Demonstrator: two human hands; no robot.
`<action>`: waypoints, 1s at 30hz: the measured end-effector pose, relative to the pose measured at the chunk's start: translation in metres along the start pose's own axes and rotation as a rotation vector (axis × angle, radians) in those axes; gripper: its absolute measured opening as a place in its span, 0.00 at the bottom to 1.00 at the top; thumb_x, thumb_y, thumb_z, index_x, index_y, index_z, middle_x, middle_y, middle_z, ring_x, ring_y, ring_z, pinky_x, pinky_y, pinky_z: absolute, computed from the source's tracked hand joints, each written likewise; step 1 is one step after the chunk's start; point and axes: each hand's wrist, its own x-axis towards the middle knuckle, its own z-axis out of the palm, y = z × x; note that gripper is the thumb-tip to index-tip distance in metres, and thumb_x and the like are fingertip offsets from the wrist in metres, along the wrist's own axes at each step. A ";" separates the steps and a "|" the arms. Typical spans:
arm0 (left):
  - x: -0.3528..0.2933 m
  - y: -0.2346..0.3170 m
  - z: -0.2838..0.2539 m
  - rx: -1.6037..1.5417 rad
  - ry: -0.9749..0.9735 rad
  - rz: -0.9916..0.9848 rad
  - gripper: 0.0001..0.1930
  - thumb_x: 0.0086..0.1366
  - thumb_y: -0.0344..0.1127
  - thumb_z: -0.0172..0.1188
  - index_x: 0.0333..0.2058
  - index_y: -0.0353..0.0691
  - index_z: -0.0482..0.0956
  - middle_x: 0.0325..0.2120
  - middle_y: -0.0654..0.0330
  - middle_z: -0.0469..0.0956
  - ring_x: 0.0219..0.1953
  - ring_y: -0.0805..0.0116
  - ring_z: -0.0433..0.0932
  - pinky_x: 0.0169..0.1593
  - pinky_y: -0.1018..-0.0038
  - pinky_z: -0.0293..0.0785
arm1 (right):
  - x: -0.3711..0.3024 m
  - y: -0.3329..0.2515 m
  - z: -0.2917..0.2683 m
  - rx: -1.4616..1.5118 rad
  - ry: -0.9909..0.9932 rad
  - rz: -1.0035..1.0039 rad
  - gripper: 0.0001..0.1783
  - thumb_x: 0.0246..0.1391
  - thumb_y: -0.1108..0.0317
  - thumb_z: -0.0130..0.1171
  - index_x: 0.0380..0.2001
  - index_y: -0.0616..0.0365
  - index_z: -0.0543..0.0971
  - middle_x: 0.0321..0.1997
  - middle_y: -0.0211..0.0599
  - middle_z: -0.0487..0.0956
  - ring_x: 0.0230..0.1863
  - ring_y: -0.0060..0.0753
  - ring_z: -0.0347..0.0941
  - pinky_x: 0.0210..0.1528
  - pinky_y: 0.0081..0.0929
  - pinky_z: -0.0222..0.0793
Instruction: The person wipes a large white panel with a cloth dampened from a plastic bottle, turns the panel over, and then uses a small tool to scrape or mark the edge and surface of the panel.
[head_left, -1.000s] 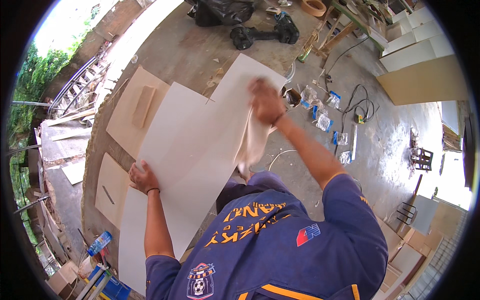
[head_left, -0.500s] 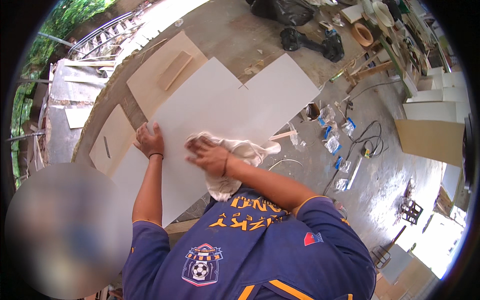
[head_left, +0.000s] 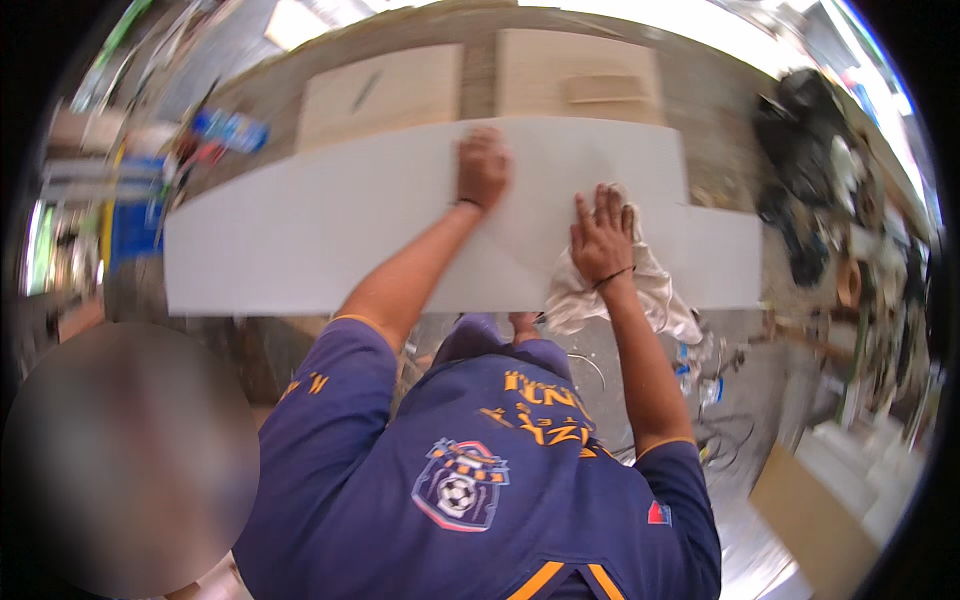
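Observation:
A long white panel (head_left: 330,215) lies crosswise before me, notched at its far right corner. My right hand (head_left: 603,240) lies on a whitish cloth (head_left: 655,290), fingers stretched and spread, pressing it against the right half of the panel. Part of the cloth trails over the panel's near edge. Close to the far edge, my left hand (head_left: 484,168) rests on the panel with its fingers curled in. Motion blurs it, and whatever it may hold is hidden.
Beyond the panel lie two pale boards (head_left: 400,90). A dark power drill (head_left: 803,250) and a black plastic bag (head_left: 800,130) are at the right. Cables (head_left: 725,440) run over the floor near right. A blue bottle (head_left: 230,130) lies far left.
The view has turned, so the panel now runs crosswise. My right hand and the cloth have moved toward the panel's notched end. My left hand has moved along the panel, its fingers now curled.

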 end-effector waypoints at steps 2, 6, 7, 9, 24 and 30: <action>-0.045 0.017 -0.006 0.111 -0.029 -0.002 0.23 0.61 0.40 0.45 0.52 0.34 0.68 0.56 0.45 0.64 0.62 0.51 0.58 0.64 0.50 0.47 | -0.008 -0.058 0.003 0.094 -0.082 -0.242 0.30 0.53 0.62 0.48 0.61 0.45 0.64 0.67 0.52 0.54 0.69 0.53 0.47 0.68 0.50 0.40; -0.117 0.026 -0.076 0.221 -0.218 -0.049 0.26 0.63 0.49 0.46 0.57 0.47 0.66 0.63 0.50 0.56 0.66 0.52 0.51 0.64 0.47 0.45 | -0.018 -0.016 0.004 0.053 -0.032 -0.152 0.32 0.51 0.63 0.51 0.62 0.51 0.61 0.68 0.60 0.49 0.71 0.57 0.39 0.68 0.50 0.39; -0.135 0.009 -0.098 0.256 -0.178 -0.101 0.27 0.62 0.51 0.47 0.57 0.48 0.66 0.63 0.50 0.56 0.66 0.52 0.52 0.63 0.46 0.45 | -0.021 0.004 -0.004 0.157 0.083 -0.084 0.37 0.51 0.59 0.56 0.62 0.56 0.58 0.69 0.59 0.47 0.71 0.57 0.36 0.69 0.50 0.38; -0.174 -0.033 -0.143 0.374 -0.076 -0.221 0.29 0.60 0.54 0.50 0.58 0.47 0.65 0.62 0.51 0.57 0.65 0.51 0.53 0.62 0.46 0.47 | -0.030 0.075 0.001 0.109 0.333 0.072 0.40 0.51 0.50 0.58 0.62 0.58 0.59 0.69 0.58 0.48 0.71 0.56 0.36 0.69 0.49 0.37; -0.312 -0.132 -0.221 -1.144 0.197 -1.480 0.40 0.62 0.68 0.37 0.60 0.38 0.56 0.57 0.51 0.64 0.62 0.56 0.60 0.61 0.51 0.54 | 0.058 -0.218 0.060 0.002 -0.184 -0.568 0.36 0.39 0.79 0.43 0.59 0.56 0.64 0.67 0.52 0.55 0.69 0.49 0.47 0.70 0.44 0.40; -0.329 -0.117 -0.277 -1.813 0.255 -1.324 0.37 0.62 0.64 0.46 0.57 0.38 0.55 0.55 0.51 0.65 0.60 0.56 0.62 0.59 0.53 0.54 | -0.017 -0.298 0.054 0.295 -0.198 -0.703 0.25 0.51 0.66 0.46 0.55 0.55 0.69 0.67 0.50 0.56 0.69 0.47 0.48 0.69 0.44 0.42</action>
